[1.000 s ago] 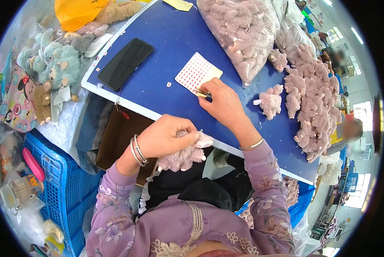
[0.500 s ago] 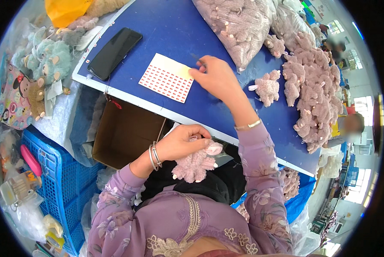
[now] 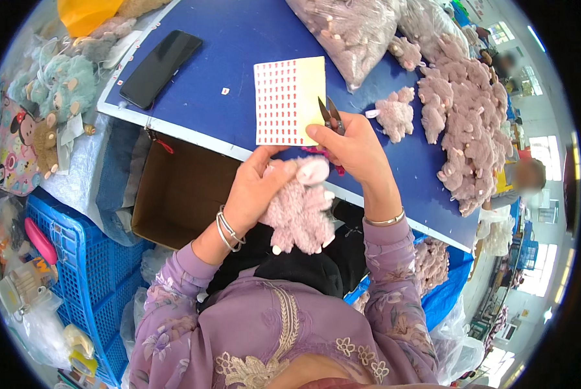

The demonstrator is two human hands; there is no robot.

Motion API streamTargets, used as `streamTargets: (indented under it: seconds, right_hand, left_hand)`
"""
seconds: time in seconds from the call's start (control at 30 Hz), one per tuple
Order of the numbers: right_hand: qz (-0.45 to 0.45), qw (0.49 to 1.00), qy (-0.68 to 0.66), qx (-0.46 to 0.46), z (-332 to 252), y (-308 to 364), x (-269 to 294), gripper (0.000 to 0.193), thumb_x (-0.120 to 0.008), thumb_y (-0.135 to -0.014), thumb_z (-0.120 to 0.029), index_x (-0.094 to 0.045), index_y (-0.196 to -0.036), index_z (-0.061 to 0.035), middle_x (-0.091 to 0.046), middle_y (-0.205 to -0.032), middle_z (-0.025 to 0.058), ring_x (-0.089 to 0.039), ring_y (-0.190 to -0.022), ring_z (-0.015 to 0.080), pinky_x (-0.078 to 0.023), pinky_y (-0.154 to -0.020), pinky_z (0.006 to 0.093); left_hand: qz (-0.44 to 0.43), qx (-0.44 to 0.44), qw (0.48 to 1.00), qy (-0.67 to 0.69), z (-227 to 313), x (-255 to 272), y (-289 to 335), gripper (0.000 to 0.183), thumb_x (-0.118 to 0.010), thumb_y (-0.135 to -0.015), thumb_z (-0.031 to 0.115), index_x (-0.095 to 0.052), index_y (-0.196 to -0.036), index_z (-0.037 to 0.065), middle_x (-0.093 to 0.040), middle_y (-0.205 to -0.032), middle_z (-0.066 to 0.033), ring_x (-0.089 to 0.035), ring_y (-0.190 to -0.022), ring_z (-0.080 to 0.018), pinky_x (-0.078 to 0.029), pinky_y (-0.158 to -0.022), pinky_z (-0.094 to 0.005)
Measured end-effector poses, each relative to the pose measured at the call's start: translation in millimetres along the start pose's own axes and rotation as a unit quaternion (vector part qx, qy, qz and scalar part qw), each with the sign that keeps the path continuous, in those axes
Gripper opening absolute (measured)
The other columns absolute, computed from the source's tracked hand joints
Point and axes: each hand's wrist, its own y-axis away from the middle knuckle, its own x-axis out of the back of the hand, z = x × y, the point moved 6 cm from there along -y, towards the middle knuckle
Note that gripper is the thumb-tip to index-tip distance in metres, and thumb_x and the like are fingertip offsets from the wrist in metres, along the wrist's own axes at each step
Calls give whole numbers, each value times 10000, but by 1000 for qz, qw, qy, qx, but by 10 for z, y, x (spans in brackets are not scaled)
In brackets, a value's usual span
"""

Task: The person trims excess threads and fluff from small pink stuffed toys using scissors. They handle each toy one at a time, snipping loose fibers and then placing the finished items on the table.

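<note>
My left hand point(image 3: 259, 188) is closed on a pink plush toy point(image 3: 297, 217) with a pale ear and whitish feet, held in front of the table edge. In my right hand point(image 3: 355, 146) is a sheet of small red-marked stickers point(image 3: 287, 100), white with a bare yellow strip, pinched by its lower right corner. The same hand keeps a pair of dark-bladed scissors point(image 3: 330, 117), blades pointing up over the sheet's edge. Something magenta shows below the palm, perhaps their handle. The sheet's lower edge is just above the toy and my left fingers.
A black phone point(image 3: 161, 68) and a small loose sticker point(image 3: 225, 91) lie on the blue table point(image 3: 232, 32). One plush toy point(image 3: 394, 115) lies right of my hand, beside a large heap point(image 3: 472, 129). A stuffed plastic bag point(image 3: 352, 39) is behind. Left are a cardboard box point(image 3: 180, 194) and blue crates point(image 3: 89, 272).
My right hand has lifted the sticker sheet off the table, turned it and brought it nearer. My left hand has raised the plush toy toward it. The loose sticker now shows on the table.
</note>
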Motion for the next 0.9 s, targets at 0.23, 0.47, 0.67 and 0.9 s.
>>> streamTargets:
  seconds: [0.23, 0.47, 0.67, 0.9]
  right_hand:
    - [19, 996, -68, 52, 123, 163, 75, 196, -696, -853, -178, -624, -839, 3, -570, -698, -11, -468, -565, 27, -344, -474, 188]
    - [135, 958, 124, 220, -111, 473, 176, 175, -721, -780, -60, -634, -923, -8, -545, -783, 14, -477, -636, 85, -391, -553, 229]
    - [91, 966, 117, 212, 0, 507, 156, 216, -709, -774, -38, -646, -979, -9, -540, -812, 34, -494, -658, 107, -387, -553, 237]
    - [46, 979, 61, 187, 27, 519, 161, 198, -701, -778, -24, -633, -962, 2, -520, -814, 16, -467, -688, 61, -381, -552, 224]
  left_hand:
    - [21, 16, 990, 137, -23, -177, -18, 242, -559, -955, 157, -640, -1082, -33, -680, -989, -73, -638, -831, -100, -513, -732, -244]
    - [64, -73, 995, -21, 52, -166, -9, 212, -580, -944, 148, -672, -1048, -13, -686, -943, -36, -609, -818, -57, -498, -697, -226]
    - [58, -103, 989, -89, 102, -250, 17, 210, -581, -940, 143, -671, -1063, -1, -682, -946, -15, -597, -817, -45, -492, -697, -223]
    - [24, -117, 985, -123, 185, -318, 41, 199, -578, -938, 129, -672, -1066, 8, -678, -922, 5, -584, -802, -35, -483, -694, -220]
